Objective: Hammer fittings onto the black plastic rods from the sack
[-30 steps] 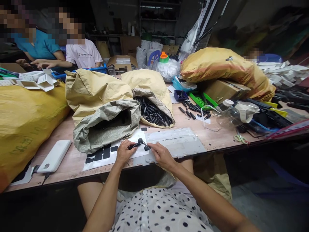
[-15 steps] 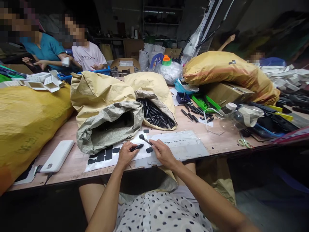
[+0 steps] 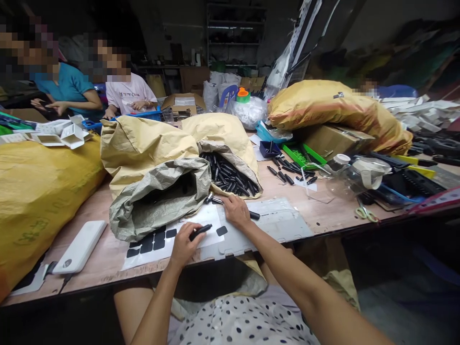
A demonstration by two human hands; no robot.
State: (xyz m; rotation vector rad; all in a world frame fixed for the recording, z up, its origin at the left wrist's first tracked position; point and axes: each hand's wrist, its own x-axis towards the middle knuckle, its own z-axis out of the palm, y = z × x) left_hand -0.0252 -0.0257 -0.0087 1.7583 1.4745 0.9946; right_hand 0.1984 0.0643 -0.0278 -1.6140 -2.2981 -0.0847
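My left hand [image 3: 187,242] is closed around a black tapered handle piece [image 3: 200,232], above a white sheet [image 3: 172,239] bearing black stickers [image 3: 159,240]. Close to the sack mouths, my right hand [image 3: 235,210] has its fingers closed on a black-handled tool. A shiny metal shaft [image 3: 217,200] shows at the fingertips, and a black handle end [image 3: 254,215] sticks out on the hand's other side; the hand hides the middle. Many similar black pieces [image 3: 232,175] spill inside an open tan sack [image 3: 223,127].
A second sack [image 3: 154,136] gapes at left, beside a yellow sack [image 3: 46,191] and a white power bank [image 3: 81,247]. At right lie a green tray [image 3: 304,155], loose black pieces [image 3: 285,177], a clear plastic jug [image 3: 341,182] and scissors [image 3: 366,214]. Two people sit across the table.
My right hand has moved forward toward the sack mouths, and the round-headed tool has moved with it out of clear view. My left hand has dropped slightly toward me, still holding the black piece.
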